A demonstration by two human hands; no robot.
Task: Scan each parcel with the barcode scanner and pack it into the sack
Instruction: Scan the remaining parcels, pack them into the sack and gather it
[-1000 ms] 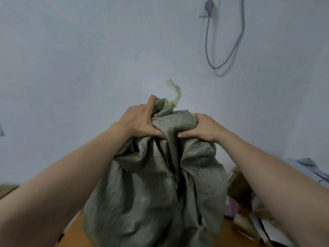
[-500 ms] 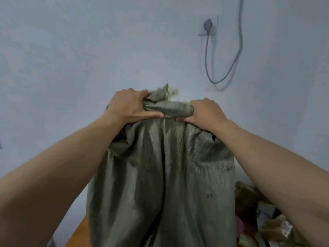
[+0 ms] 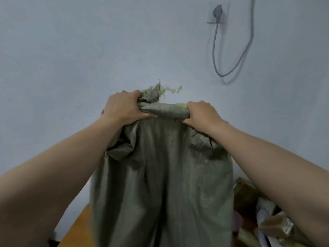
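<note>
Hanging sack [image 3: 160, 184]: a grey-green woven sack is held up in front of the wall, its body dropping limp and flat toward the table. It looks empty or nearly so, though its inside is hidden.
Sack mouth [image 3: 167, 111]: the top edge is bunched and rolled into a band pulled taut between the two hands. Frayed threads [image 3: 170, 89] stick up just beside the left hand.
Left hand [image 3: 122, 109]: its fingers are curled tight round the bunched fabric at the band's left end.
Right hand [image 3: 203, 113]: it is clamped on the band's right end, thumb underneath.
Parcels [image 3: 277, 223]: a heap of brown and white packages lies at the lower right, beside the sack and outside it.
Scanner: not in view.
Table [image 3: 78, 227]: orange-brown wood shows at the lower left.
Wall: pale, with a plug [image 3: 217, 10] and a looping grey cable [image 3: 231, 70] at the upper right.
Progress: by the look of it, very early. The sack is only being readied, and scanning and packing appear to be left for every parcel in sight.
</note>
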